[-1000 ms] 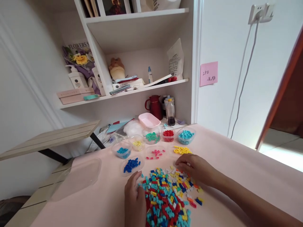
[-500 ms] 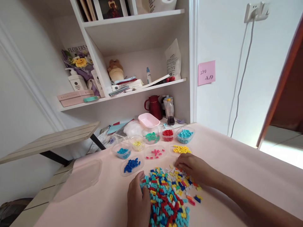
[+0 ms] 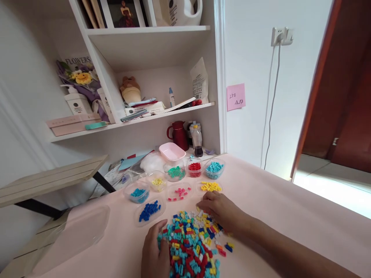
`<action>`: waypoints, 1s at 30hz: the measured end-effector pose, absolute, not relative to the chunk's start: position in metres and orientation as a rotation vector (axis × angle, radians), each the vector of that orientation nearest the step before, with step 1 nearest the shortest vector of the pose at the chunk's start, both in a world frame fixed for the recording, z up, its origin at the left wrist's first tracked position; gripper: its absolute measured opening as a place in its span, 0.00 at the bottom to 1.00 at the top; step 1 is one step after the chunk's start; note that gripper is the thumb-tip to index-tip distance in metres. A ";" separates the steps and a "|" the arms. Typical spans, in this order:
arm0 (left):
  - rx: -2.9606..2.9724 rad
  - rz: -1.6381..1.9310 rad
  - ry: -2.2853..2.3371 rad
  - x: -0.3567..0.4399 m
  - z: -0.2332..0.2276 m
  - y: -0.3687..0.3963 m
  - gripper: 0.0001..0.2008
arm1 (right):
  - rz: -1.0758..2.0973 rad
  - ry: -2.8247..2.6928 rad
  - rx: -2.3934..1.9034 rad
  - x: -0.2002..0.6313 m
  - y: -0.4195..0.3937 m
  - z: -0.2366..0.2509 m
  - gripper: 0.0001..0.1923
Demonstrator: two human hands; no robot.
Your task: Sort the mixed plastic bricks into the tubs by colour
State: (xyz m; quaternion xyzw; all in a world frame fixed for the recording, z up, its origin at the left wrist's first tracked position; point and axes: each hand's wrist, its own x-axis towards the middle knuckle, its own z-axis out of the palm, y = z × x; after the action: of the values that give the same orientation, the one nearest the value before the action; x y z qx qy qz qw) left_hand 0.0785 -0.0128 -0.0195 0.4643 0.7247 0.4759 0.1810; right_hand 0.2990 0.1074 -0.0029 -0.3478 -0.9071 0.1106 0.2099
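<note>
A loose pile of small toy bricks (image 3: 188,241) in many colours lies on the pink table cover. My left hand (image 3: 155,247) rests along the pile's left edge, thumb and index finger apart, holding nothing that I can see. Over the upper right of the pile is my right hand (image 3: 220,210), its fingers curled together; whatever is between the fingertips is hidden. A pale yellow brick shows by those fingertips. Just beyond them is a clear tray of yellow bricks (image 3: 210,186). Pink bricks (image 3: 179,193) and dark blue bricks (image 3: 149,211) lie in trays farther left.
Clear tubs hold light blue (image 3: 138,193), pale yellow (image 3: 157,182), green (image 3: 175,173), red (image 3: 194,168) and turquoise bricks (image 3: 214,168). Behind them are a pink basin (image 3: 172,151), a red jug (image 3: 179,136) and a bottle (image 3: 197,141). A clear lid (image 3: 72,235) lies left.
The view has swung right, so the scene sits farther left and slightly lower. My right hand has shifted a little over the pile's upper edge; my left hand stays beside it.
</note>
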 end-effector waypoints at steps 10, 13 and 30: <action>1.312 1.335 2.040 0.081 -0.017 -0.013 0.20 | 0.573 -2.467 -0.915 0.307 0.101 0.012 0.16; 1.291 1.336 2.029 0.082 -0.015 -0.014 0.20 | 0.527 -2.475 -0.936 0.310 0.105 0.011 0.15; 1.329 1.313 1.938 0.076 -0.011 -0.018 0.15 | 0.458 -2.610 -0.801 0.310 0.097 0.015 0.12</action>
State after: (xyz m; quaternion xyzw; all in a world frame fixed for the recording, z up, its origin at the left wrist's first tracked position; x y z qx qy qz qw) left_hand 0.0762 -0.0178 -0.0113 0.4813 0.7018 0.4755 0.2228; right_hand 0.3100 0.0973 0.0150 -0.2843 -0.9264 0.1626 0.1856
